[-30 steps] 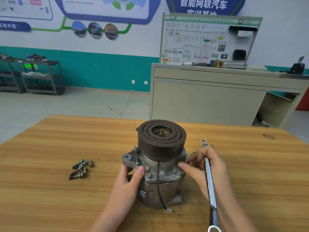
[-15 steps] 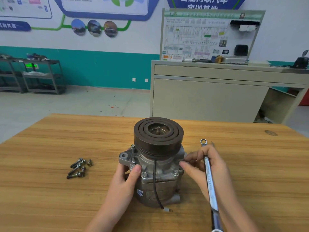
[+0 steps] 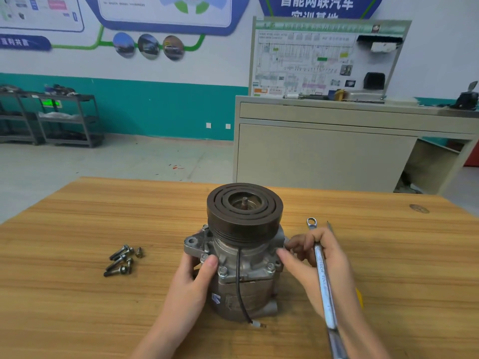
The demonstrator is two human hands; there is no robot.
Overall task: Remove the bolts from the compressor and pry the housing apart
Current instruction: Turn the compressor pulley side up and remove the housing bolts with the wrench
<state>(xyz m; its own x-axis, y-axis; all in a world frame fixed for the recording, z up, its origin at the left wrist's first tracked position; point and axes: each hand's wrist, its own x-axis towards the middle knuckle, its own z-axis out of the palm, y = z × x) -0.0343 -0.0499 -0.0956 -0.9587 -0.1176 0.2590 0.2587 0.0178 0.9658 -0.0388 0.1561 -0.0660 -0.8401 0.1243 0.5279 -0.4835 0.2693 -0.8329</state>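
Compressor (image 3: 243, 270) housing: dull grey cast metal, rough.
Pulley (image 3: 245, 212): dark matt metal, grooved.
Wrench (image 3: 322, 278): polished bright steel.
Bolts (image 3: 121, 260): grey metal.
Table (image 3: 77, 294): smooth wood-grain.

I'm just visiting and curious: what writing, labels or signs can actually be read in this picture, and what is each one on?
"智能网联汽车": large white characters on the blue wall banner; the line beneath is cut off.
"HV": on the white wiring-diagram board; its other print is too small.
"TECH TOOL", partly legible: on the long silver wrench.
White characters on the blue sign at far left: too blurred.
Blue mark on the grey metal compressor: unreadable.
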